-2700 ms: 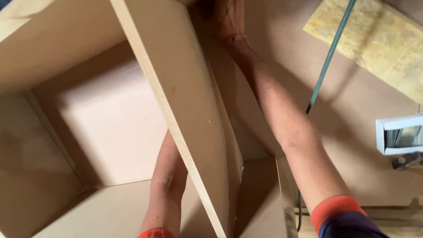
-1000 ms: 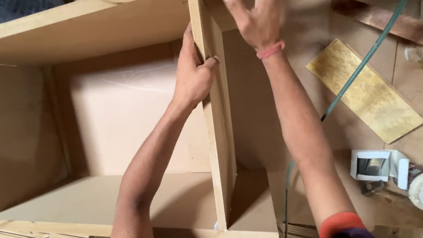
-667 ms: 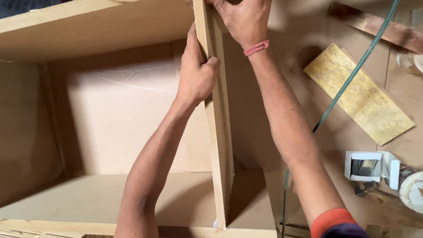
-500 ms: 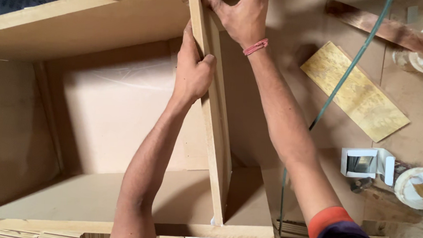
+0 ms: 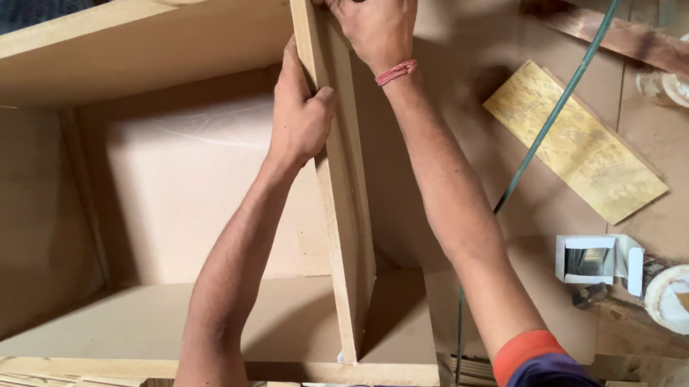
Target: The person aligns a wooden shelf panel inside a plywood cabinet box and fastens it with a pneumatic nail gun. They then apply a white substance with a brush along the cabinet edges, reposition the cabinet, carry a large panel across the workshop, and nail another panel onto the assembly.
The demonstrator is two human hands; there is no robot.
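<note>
Near frame, lower edge: the front rail [image 5: 194, 365] of the open wooden cabinet [image 5: 92, 55] runs across the bottom; the upright divider panel [image 5: 342, 240] meets it at lower centre.
Divider panel: it stands on edge, running from lower centre up to the top centre of the frame, between 2 compartments.
Your left hand [image 5: 300, 116]: fingers wrapped and pressed on the panel's left face and top edge, upper centre.
Your right hand [image 5: 378, 22]: at top centre, fingers curled over the panel's far end, gripping it.
Handling: I judge the board stiff, fairly heavy, with dusty smooth faces; hold it by the edges, both hands, as you do.
Right of frame: a yellow board offcut [image 5: 575, 139], a green hose [image 5: 557, 102], a small white box [image 5: 592, 257].
</note>
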